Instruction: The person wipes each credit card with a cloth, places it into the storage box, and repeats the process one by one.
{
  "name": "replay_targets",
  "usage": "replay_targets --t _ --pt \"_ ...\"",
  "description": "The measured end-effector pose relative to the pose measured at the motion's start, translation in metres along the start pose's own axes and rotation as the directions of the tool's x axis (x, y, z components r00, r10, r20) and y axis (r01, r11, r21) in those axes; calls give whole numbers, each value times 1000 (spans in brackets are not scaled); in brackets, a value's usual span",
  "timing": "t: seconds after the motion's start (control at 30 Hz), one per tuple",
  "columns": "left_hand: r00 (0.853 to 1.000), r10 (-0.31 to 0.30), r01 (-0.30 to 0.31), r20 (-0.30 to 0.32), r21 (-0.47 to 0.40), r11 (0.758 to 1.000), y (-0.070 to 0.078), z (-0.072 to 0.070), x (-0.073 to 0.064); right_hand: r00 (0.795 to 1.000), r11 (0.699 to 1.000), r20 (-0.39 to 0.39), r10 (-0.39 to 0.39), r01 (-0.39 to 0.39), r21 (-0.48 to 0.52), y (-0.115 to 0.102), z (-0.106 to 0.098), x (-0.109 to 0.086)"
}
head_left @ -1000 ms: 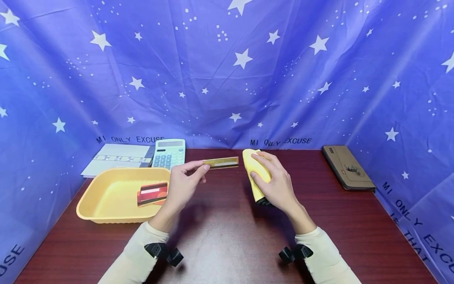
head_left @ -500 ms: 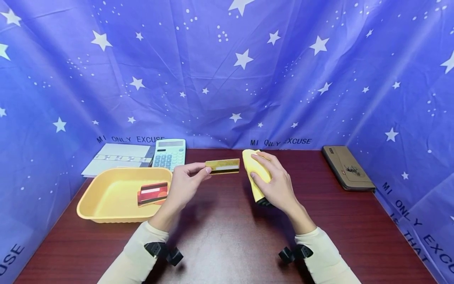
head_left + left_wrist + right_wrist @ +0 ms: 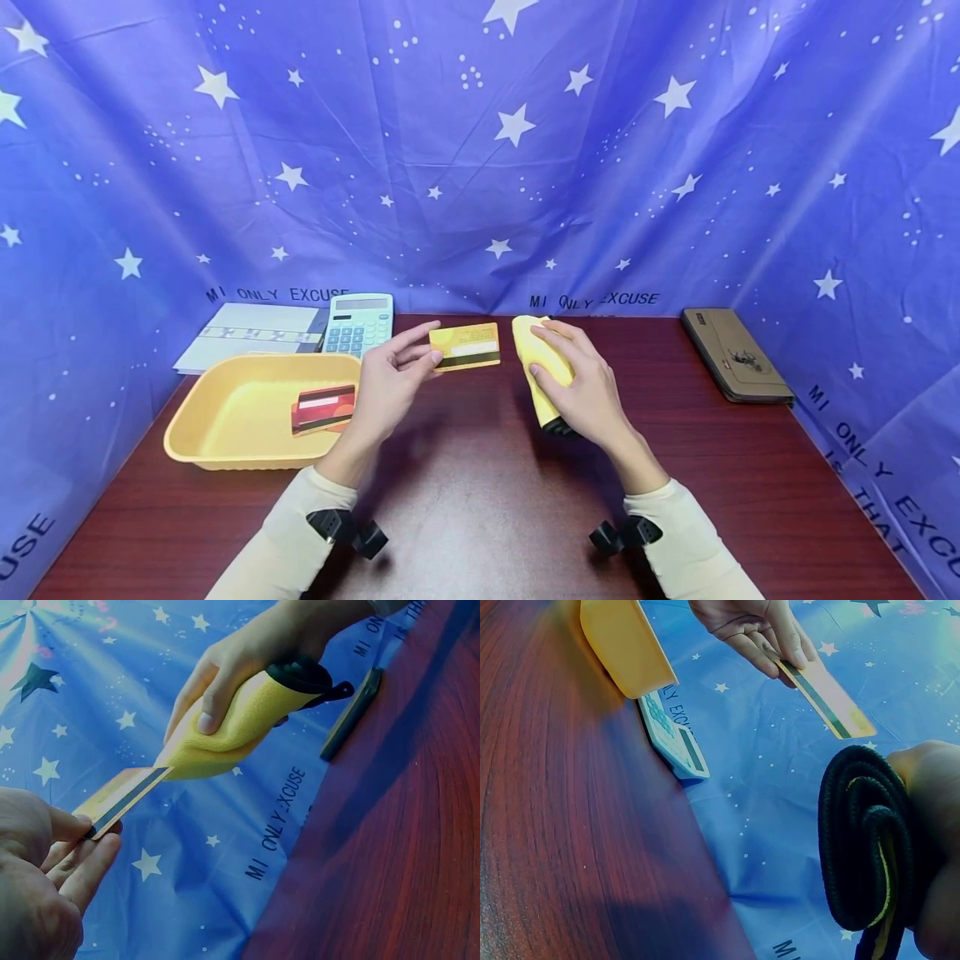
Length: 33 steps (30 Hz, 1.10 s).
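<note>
A gold bank card is pinched by its left end between the thumb and fingers of my left hand, held up off the table. Its back, with a dark magnetic stripe and a white strip, faces the head camera. To its right, my right hand grips a folded yellow cloth, thumb on the near side and fingers over the top. The right wrist view shows the rolled black underside of the cloth end-on. In the head view, a small gap separates card and cloth.
At left stands a yellow plastic tray, with a red bank card lying over another card inside. Behind it are a light blue calculator and a white flat box. A brown zip wallet lies at the back right.
The gold card has turned from nearly edge-on to show its whole back. My left fingers have shifted on it, the index finger lifting. My right hand and the cloth have stayed put.
</note>
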<state>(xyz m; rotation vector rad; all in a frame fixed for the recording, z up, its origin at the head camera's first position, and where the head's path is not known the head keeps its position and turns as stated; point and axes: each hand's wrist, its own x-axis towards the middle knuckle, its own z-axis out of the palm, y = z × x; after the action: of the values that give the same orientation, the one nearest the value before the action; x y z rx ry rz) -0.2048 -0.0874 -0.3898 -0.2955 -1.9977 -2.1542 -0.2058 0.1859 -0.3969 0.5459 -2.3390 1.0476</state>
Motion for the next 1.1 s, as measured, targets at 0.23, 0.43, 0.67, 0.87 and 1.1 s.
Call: replay_targets --t 0.23,0.43,0.67,0.87,1.1 --pt "1000 23 -23 -2 -12 1000 -2 1 1 1000 1000 2 -1 1 26 -1 -1 1" --pt "1000 14 -14 13 -16 1000 -9 4 1 1000 999 -5 -2 2 35 -5 -2 0" --pt "1000 0 0 22 -11 1000 -14 8 0 998 998 -23 -60 60 11 -8 3 -1" --pt "1000 -6 7 28 -25 1000 -14 11 -3 993 992 -22 -116 115 -44 -11 9 -4" --pt "999 -26 27 38 -29 999 -13 16 -5 995 995 0 -98 98 -19 -12 12 -7"
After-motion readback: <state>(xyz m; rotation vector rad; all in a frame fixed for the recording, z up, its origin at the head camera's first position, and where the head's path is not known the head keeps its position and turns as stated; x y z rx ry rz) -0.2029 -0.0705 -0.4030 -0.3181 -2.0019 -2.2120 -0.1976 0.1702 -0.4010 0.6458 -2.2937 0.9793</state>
